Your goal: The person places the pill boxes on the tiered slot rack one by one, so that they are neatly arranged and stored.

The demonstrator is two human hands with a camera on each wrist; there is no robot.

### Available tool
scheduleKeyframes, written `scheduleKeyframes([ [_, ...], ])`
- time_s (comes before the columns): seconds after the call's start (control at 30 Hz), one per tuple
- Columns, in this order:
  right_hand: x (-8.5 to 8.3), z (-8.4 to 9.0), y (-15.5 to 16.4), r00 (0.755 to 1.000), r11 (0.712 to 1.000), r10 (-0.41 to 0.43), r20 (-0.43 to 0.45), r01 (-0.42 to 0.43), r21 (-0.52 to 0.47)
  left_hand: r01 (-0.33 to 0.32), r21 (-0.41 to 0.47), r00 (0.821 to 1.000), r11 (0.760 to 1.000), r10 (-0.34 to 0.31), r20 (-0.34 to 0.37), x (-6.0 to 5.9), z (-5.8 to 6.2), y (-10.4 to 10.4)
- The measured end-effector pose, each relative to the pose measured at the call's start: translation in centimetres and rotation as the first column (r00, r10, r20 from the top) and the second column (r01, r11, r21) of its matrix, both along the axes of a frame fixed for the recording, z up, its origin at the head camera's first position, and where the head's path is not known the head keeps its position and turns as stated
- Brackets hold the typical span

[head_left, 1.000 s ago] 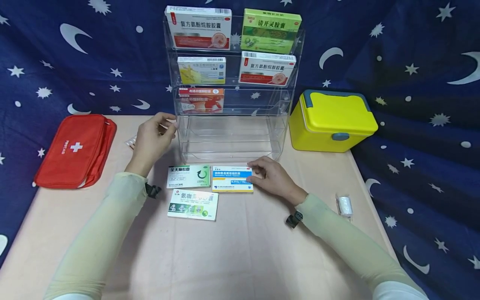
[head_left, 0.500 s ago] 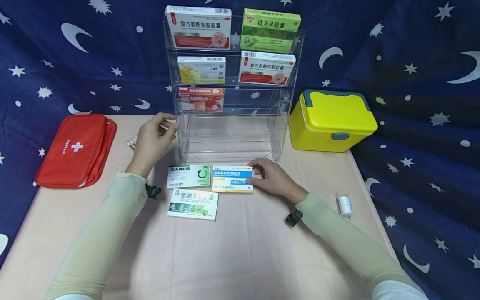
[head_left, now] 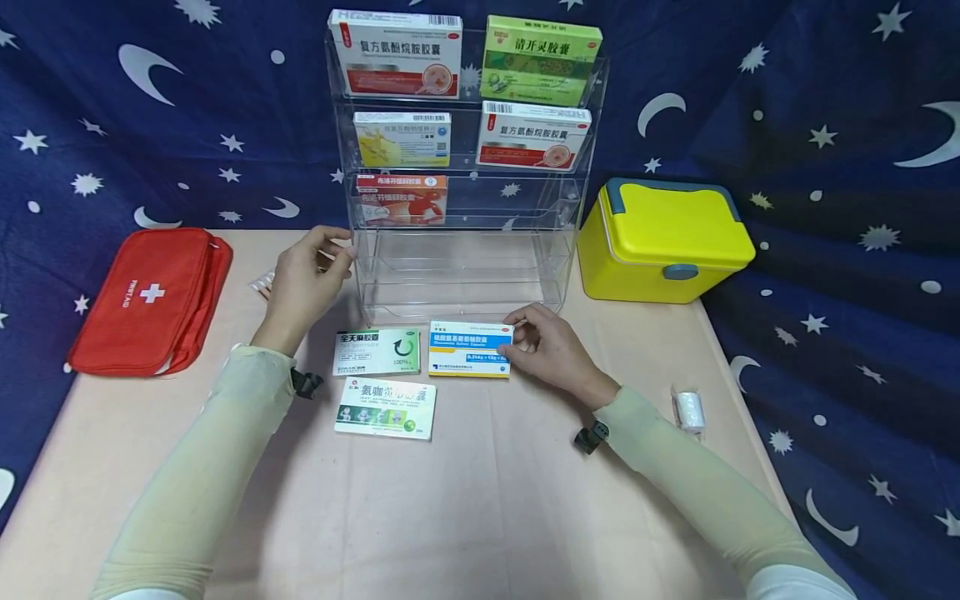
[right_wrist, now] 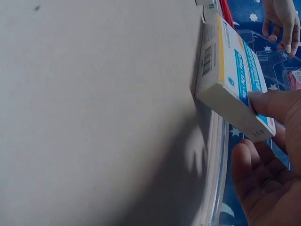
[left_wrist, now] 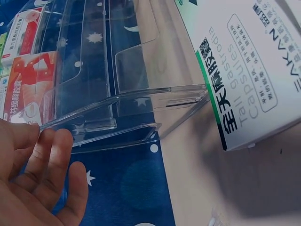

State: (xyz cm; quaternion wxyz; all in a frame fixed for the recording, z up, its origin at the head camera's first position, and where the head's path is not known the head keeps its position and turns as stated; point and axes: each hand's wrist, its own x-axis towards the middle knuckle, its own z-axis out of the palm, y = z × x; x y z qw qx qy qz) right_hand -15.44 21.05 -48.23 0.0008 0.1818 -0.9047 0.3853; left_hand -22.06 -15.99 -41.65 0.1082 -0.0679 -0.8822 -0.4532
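Blue box (head_left: 469, 349) lifted off bench (head_left: 480, 500) since earlier; my right hand (head_left: 551, 350) pinches it. Left hand (head_left: 303, 279), relaxed, touches acrylic rack (head_left: 457, 275) at 9 o'clock.

Before the rack (head_left: 461, 275) lie three boxes (head_left: 377, 352); left of it a pouch (head_left: 150, 298), right a case (head_left: 663, 242).

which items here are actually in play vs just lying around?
In play: right hand pinching the blue-and-white medicine box; left hand touching the clear acrylic rack.
Lying about: green-and-white box, red first-aid pouch, yellow case, bandage roll.
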Motion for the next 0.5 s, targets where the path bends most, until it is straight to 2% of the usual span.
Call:
scheduleKeyframes([
  [0.17, 0.2, 0.1, 0.0, 0.999, 1.000, 0.027, -0.033, -0.027, -0.010, 0.003, 0.005, 1.000, 1.000, -0.003, 0.005, 0.1, -0.2, 0.0],
  [0.5, 1.1, 0.7, 0.3, 0.985, 0.987, 0.144, -0.097, -0.149, -0.057, 0.016, 0.016, 1.000, 1.000, -0.016, -0.008, 0.0, -0.2, -0.1],
])
